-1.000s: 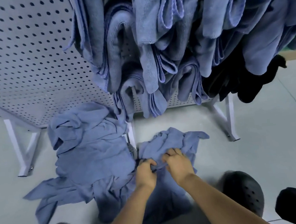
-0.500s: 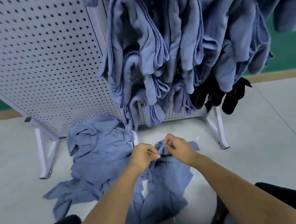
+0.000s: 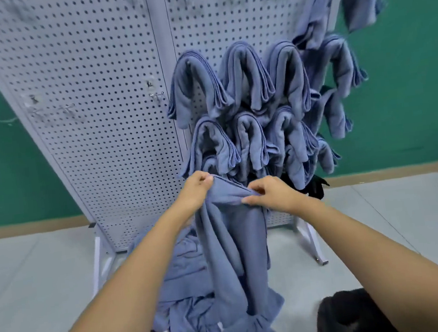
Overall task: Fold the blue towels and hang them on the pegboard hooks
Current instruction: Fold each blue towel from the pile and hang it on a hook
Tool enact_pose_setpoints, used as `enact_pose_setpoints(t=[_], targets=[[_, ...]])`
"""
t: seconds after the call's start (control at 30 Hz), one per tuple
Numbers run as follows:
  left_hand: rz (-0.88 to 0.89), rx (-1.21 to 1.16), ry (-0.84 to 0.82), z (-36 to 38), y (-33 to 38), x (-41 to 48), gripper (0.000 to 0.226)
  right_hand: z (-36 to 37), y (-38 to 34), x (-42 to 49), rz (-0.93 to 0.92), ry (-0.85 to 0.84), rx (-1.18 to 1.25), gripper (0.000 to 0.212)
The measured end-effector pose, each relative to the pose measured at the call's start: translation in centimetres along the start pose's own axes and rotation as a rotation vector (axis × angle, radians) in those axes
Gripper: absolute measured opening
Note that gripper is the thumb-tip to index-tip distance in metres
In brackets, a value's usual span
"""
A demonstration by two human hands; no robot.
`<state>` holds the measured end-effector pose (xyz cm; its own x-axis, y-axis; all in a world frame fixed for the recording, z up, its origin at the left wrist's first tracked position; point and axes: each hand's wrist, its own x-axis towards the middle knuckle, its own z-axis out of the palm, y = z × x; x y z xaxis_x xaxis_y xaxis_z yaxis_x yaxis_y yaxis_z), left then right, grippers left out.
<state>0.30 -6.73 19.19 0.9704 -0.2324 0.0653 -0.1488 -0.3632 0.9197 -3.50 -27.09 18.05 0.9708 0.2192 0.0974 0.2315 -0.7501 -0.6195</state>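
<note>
— Hanging mid-frame, the blue towel (image 3: 232,248): top edge pinched by left hand (image 3: 194,193) at 11 o'clock, right hand (image 3: 276,194) at 1.
— Surroundings?
— I log folded towels (image 3: 244,87) hooked on the pegboard (image 3: 100,124) at 12; loose pile (image 3: 186,274) at 7.

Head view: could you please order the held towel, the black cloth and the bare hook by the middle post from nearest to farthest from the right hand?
1. Held towel: pinched by the right hand.
2. Black cloth: just right, low on the pegboard.
3. Bare hook: far up and left.
</note>
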Motion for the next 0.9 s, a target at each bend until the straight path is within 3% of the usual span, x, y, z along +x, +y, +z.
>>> enact_pose_setpoints(t=[0.1,0.17,0.27,0.37,0.43,0.53,0.6,0.67,0.77,0.9], targets=[[-0.020,0.005,-0.196,-2.0,1.1,-1.1,0.034,-2.6,-1.7,-0.5,-0.023,0.101,-0.077,0.032],[-0.101,0.197,-0.380,-2.8,1.2,-1.8,0.058,-3.6,-2.8,-0.5,-0.042,0.174,-0.083,0.030],[-0.214,0.479,-0.512,-2.6,0.4,-2.4,0.063,-3.4,-4.3,-0.1,-0.060,0.297,-0.029,0.013],[-0.256,0.257,-0.491,-1.8,-0.9,-2.7,0.072,-2.2,-5.3,0.6,-0.049,0.361,0.060,0.004],[-0.306,0.041,-0.564,-1.5,-0.7,-3.2,0.069,-1.8,-5.9,1.1,-0.021,0.380,0.269,0.009],[-0.330,0.070,-0.591,-1.4,-1.1,-3.0,0.086,-1.7,-6.3,1.9,-0.004,0.394,0.536,0.024],[-0.382,0.118,-0.601,-1.1,-1.2,-2.9,0.095,-1.6,-6.5,2.4,-0.020,0.366,0.524,0.020],[-0.432,0.010,-0.604,-0.8,-1.0,-2.9,0.079,-1.3,-6.6,2.6,-0.027,0.318,0.486,0.014],[-0.474,-0.405,-0.485,-0.8,0.7,-3.3,0.013,-1.0,-6.3,2.8,0.029,0.240,0.503,0.018],[-0.452,-0.847,-0.286,-2.7,2.8,-3.0,0.021,-1.1,-5.1,2.4,0.161,0.202,0.553,0.014]])
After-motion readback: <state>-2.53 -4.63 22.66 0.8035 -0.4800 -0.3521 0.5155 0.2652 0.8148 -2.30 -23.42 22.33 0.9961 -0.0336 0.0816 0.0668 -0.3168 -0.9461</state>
